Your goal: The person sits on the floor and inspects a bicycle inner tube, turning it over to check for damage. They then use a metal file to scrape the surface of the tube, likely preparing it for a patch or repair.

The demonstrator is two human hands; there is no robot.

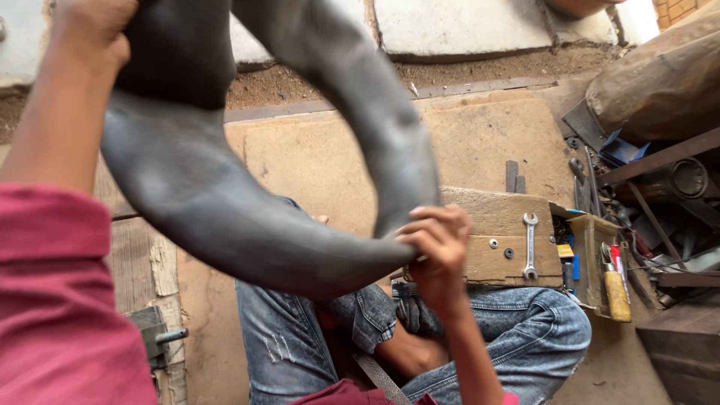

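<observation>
Right hand (439,240) fingers pinch grey inflated rubber inner tube (225,217); left hand (90,30) clasps its upper loop. Risk: dusty rubber slips from pinch, drops toward steel spanner (530,246) on wooden box (495,217).

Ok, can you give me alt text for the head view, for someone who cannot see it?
A seated person in jeans holds up a grey inflated inner tube, left hand gripping it high up and right hand pinching it lower, fingers curled round the rubber. Beyond lies a wooden box with a spanner on top, amid cluttered tools.
</observation>
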